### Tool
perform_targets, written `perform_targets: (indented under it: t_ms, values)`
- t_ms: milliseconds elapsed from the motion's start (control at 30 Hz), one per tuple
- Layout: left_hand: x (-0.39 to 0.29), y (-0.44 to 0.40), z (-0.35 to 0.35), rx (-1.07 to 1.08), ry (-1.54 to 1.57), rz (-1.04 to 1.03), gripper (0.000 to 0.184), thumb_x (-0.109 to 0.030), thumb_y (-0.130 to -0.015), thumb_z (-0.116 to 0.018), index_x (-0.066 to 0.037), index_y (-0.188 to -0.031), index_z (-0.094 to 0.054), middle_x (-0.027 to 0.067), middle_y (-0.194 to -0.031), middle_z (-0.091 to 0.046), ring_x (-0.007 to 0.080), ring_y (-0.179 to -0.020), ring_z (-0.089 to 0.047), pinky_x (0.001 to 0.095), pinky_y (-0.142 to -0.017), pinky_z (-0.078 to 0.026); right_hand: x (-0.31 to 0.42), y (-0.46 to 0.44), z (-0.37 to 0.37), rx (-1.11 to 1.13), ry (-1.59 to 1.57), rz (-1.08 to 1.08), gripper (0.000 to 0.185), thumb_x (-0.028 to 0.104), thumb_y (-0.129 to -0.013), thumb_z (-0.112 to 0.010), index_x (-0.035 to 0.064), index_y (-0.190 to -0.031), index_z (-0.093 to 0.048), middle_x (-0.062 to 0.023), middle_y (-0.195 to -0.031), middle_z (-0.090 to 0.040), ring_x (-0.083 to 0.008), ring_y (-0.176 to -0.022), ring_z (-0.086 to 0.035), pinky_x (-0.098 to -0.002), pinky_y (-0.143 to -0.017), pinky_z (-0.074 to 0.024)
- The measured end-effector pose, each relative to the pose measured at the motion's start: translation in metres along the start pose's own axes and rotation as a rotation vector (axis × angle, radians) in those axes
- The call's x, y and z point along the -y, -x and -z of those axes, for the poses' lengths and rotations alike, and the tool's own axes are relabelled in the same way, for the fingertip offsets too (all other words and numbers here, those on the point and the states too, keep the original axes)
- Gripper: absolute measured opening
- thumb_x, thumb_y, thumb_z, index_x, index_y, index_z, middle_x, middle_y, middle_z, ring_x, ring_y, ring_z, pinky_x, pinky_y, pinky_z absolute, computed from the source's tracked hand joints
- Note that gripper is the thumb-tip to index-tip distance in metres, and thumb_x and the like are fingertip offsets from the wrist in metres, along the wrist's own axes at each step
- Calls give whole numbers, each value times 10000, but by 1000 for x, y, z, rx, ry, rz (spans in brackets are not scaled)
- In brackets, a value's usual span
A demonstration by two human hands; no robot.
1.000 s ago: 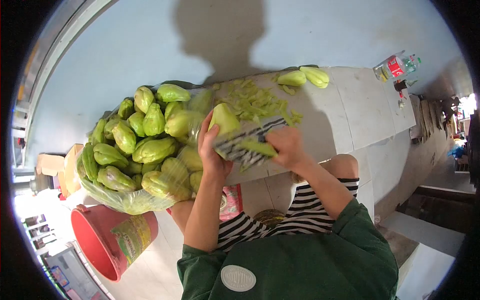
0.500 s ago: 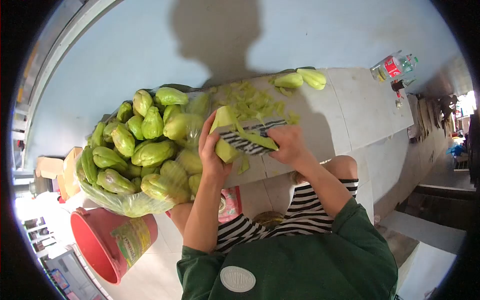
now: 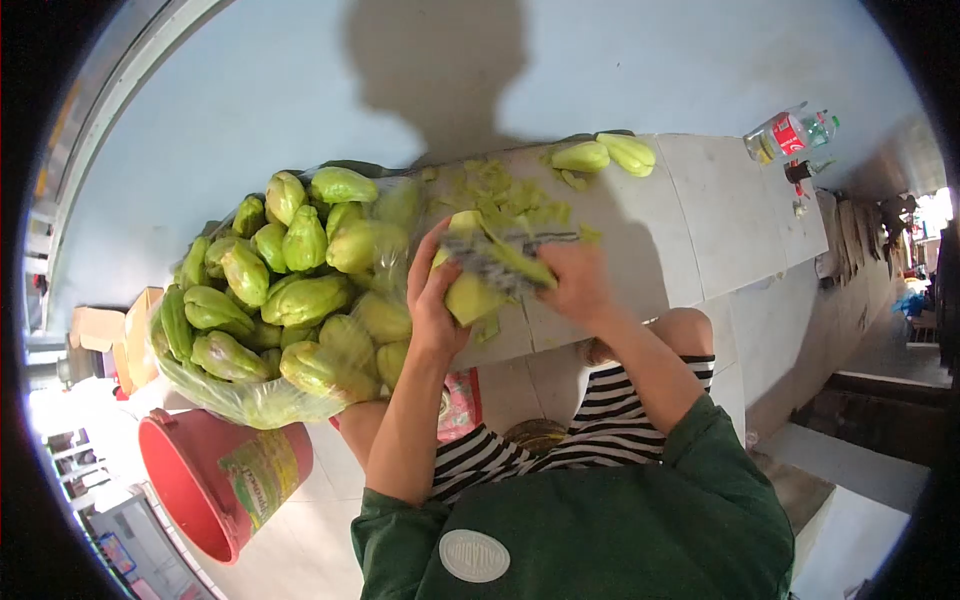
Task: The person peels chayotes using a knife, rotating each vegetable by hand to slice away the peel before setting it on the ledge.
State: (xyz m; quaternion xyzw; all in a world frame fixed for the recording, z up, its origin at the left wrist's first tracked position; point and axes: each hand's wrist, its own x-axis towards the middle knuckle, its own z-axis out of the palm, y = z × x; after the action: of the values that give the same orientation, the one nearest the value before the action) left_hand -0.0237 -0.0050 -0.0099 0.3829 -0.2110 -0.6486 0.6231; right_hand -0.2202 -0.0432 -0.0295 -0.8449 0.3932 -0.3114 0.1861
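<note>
While chayotes (image 3: 245,275) crowd a plastic bag (image 3: 262,408), the left hand (image 3: 431,298) clasps a partly peeled chayote (image 3: 472,301) in bent fingers over the tiled ledge (image 3: 635,250), and a striped-looking blade (image 3: 488,258) (blurred) crosses it from the right hand (image 3: 580,281), its fingers folded tightly round the end.

The pale green chayote (image 3: 471,301), smooth and peeled-looking on the parts that show, sits tilted in the left hand (image 3: 432,302), above the tiled surface. Across its middle lies a flat blade (image 3: 482,258) with black-and-white stripes, motion-blurred, its near end in the right hand's (image 3: 578,280) grip. A long green strip of peel (image 3: 522,262) lies along the blade.
</note>
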Motion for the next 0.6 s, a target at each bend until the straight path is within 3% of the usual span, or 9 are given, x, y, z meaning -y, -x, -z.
perform_targets:
  t_ms: [67,133,200,233,400,467,500,600]
  values:
    - [-3,2,-7,34,4,27,665,-189,-809,-571,-5,-1419,-382,164,-1264,-546,281,-1093,-598,415,-900,-531,-29,-5,-14,-95,81,-184,281,183,-653,-745,46,-732,-512,-154,-655,-538,-345,-626,-575,-417,-549,-424]
    - [-5,0,-9,71,21,12,613,-129,-814,-548,8,-1388,-387,172,-1277,-521,281,-1118,-576,412,-898,-525,-13,-8,-3,-93,61,-174,282,192,-651,-746,46,-740,-521,-154,-649,-533,-349,-614,-569,-414,-537,-418]
    - [-3,2,-10,-178,-9,70,599,-111,-822,-551,10,-1386,-391,173,-1271,-524,275,-1117,-578,402,-907,-520,1,-5,5,-63,35,-167,284,201,-649,-747,46,-748,-531,-155,-642,-528,-353,-601,-562,-411,-525,-411]
    - [0,-4,2,95,103,-48,580,-96,-845,-552,12,-1391,-391,173,-1272,-524,269,-1120,-577,383,-917,-512,5,-2,9,6,27,-100,272,188,-647,-745,45,-773,-551,-158,-668,-555,-368,-625,-573,-415,-538,-427]
    - [5,-5,1,29,73,-19,561,-95,-867,-545,7,-1396,-391,177,-1275,-521,270,-1112,-582,379,-923,-508,12,0,15,90,26,-5,260,157,-628,-750,43,-797,-588,-154,-719,-612,-380,-676,-601,-421,-577,-468]
    - [2,6,-12,-245,22,79,612,-128,-859,-549,-27,-1434,-365,175,-1262,-556,284,-1076,-610,423,-863,-546,0,-3,7,-13,128,-110,231,144,-638,-740,39,-743,-563,-151,-702,-605,-366,-659,-602,-419,-567,-463]
    - [3,1,-7,-103,39,47,618,-131,-860,-549,-29,-1439,-357,185,-1265,-550,292,-1071,-611,435,-855,-546,-1,-5,8,-21,132,-116,231,144,-638,-740,39,-743,-563,-151,-702,-605,-366,-659,-602,-419,-567,-463]
    - [5,-4,-1,-69,-22,1,625,-134,-857,-544,-34,-1444,-354,184,-1282,-538,297,-1069,-610,441,-848,-546,-5,-10,6,-30,100,-170,200,129,-649,-730,40,-746,-579,-169,-682,-597,-371,-628,-598,-420,-547,-461]
